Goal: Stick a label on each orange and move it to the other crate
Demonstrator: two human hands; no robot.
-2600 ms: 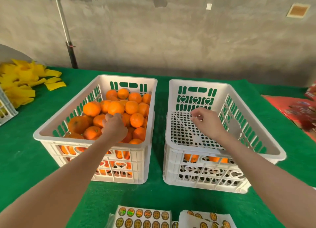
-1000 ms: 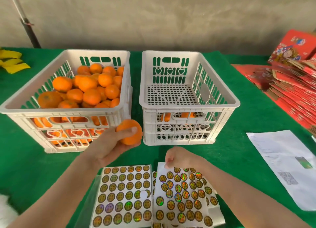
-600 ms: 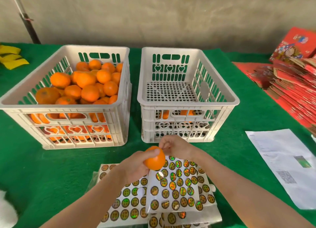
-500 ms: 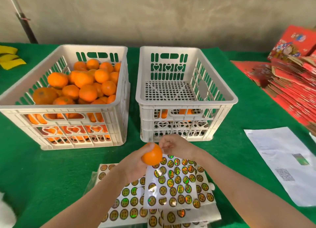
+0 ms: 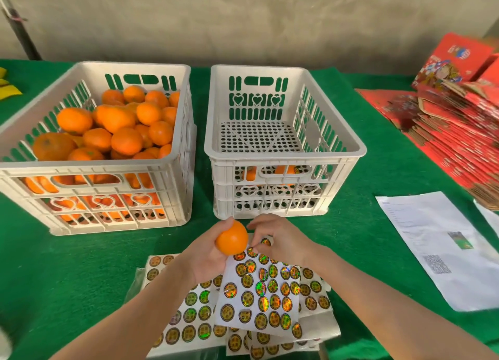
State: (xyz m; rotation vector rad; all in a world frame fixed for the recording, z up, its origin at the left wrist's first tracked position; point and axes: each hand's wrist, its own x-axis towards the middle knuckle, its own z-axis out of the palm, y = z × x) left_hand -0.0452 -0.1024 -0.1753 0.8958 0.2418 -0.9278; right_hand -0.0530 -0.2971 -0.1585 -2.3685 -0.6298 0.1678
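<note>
— Is there a way into the right crate (image 5: 283,157)?
— From above, yes; its top is open, floor bare at the back.
— The left crate (image 5: 94,165)?
— Heaped with oranges (image 5: 118,132) near its rim. The gap between crates is narrow.
— Elsewhere?
— Bare counter (image 5: 81,265) left of the label sheets (image 5: 259,292); paper (image 5: 437,251) and red boxes (image 5: 459,143) crowd the right.

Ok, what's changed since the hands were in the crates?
The left hand took an orange from the full crate and brought it near, above the label sheets. The right hand left the other crate and now pinches a label on the top sheet. Both crates stayed put.
</note>
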